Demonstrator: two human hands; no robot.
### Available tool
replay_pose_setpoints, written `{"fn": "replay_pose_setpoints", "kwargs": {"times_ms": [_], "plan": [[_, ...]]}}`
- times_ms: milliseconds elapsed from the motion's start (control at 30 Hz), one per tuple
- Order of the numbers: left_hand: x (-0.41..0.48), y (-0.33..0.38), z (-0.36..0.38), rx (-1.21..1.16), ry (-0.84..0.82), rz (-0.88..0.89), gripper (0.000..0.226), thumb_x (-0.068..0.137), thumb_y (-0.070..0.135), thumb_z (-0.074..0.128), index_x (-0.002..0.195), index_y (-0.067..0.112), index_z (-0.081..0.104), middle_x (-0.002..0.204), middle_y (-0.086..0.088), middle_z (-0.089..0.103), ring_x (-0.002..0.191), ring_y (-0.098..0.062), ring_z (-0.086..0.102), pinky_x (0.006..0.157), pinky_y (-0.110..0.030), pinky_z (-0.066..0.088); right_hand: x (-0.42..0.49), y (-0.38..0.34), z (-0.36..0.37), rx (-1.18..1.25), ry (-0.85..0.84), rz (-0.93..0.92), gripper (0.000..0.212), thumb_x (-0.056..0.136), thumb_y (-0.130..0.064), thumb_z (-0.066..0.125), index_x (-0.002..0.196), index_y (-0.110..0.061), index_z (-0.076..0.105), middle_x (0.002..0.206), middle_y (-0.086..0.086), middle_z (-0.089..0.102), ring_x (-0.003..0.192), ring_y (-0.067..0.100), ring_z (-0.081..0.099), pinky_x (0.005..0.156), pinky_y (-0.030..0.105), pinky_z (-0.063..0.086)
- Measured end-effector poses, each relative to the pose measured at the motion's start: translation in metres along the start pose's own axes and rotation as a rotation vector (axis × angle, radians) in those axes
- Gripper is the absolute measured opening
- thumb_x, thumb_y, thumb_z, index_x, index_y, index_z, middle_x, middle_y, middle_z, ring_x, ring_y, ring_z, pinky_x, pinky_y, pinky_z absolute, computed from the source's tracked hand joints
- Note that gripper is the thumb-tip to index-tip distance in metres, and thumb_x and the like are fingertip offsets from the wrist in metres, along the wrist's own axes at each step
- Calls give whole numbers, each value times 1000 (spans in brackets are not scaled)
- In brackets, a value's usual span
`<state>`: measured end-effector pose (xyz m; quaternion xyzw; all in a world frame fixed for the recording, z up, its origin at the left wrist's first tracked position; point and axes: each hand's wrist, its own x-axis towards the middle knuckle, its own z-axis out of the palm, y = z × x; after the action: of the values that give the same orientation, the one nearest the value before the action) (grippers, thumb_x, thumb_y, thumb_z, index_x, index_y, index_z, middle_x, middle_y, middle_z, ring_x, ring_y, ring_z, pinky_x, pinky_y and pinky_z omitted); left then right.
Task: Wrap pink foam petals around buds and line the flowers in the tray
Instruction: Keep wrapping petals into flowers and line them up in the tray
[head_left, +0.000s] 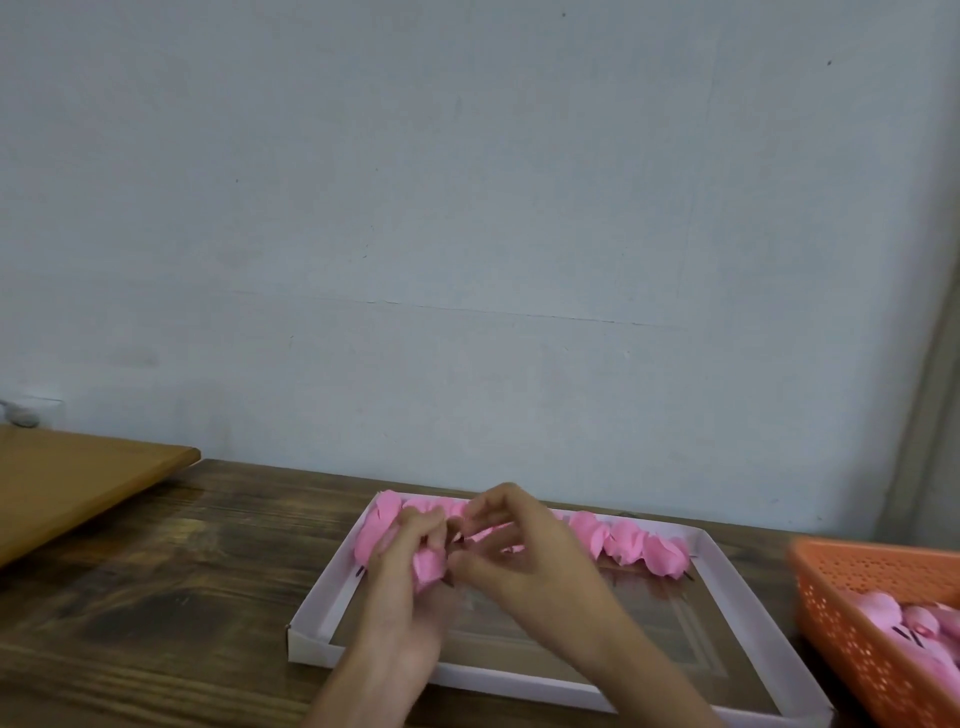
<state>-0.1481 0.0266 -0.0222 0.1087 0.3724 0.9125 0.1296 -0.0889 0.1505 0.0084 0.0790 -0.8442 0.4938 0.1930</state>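
**Left hand grips one pink flower above the tray; right hand closes in on it**

- Left hand: reaches in from the lower edge of the view. Fingers curled round the pink foam flower, holding it off the tray floor, over the left half of the tray.
- Right hand: comes in from the lower right and meets the left hand at the flower. Fingers bent and loosely arched, thumb tip at the flower's right edge. Motion blur here; cannot tell whether it actually has hold of a petal or only touches it.
- Tray: shallow white cardboard tray with a brown floor, lying flat on the dark wooden table, its far side near the wall.
- Row of flowers: finished pink flowers lie side by side along the tray's far side, heads toward the wall, dark stem ends pointing toward the person. The hands cover the middle of the row; flowers show to either side of them.
- Basket: orange perforated plastic, on the table just right of the tray, partly cut off by the frame edge. Pink buds with dark stems lie inside.
- Board: lighter wooden slab at far left, well apart from the tray.
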Motion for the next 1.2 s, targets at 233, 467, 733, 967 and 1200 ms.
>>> {"fn": "replay_pose_setpoints", "kwargs": {"times_ms": [233,467,733,967,1200], "plan": [[-7,-3,6,-54,44,-96,33,65,41,85,85,16,82,91,-12,76,70,-19,74,58,-29,58,-10,6,39,-115,84,-71,26,86,-18,72,107,-32,69,97,-22,74,89,0,71,82,30,59],[-7,1,2,-32,-63,-61,39,72,55,74,53,22,63,79,2,75,92,-16,79,46,-21,45,-4,-1,29,556,-129,262,17,98,-13,62,91,-14,78,80,8,69,73,17,64,72,26,55],[-2,2,-4,169,43,-66,53,62,66,76,53,20,52,81,-5,73,80,-12,78,35,-19,30,-5,2,36,519,-207,189,20,98,-5,64,115,7,63,79,7,64,74,16,63,69,27,54],[-2,-2,-10,238,-33,-101,61,68,73,72,51,21,45,80,-4,72,46,-23,54,47,-25,42,-7,8,28,55,-203,192,23,106,-44,49,98,-26,62,71,-9,66,65,5,60,62,22,45],[-1,6,-6,205,58,72,55,74,69,71,50,23,53,65,1,68,50,-17,64,40,-24,41,-7,11,47,280,-44,97,10,98,-25,67,101,-15,70,74,-1,69,66,12,63,61,26,49]]}}
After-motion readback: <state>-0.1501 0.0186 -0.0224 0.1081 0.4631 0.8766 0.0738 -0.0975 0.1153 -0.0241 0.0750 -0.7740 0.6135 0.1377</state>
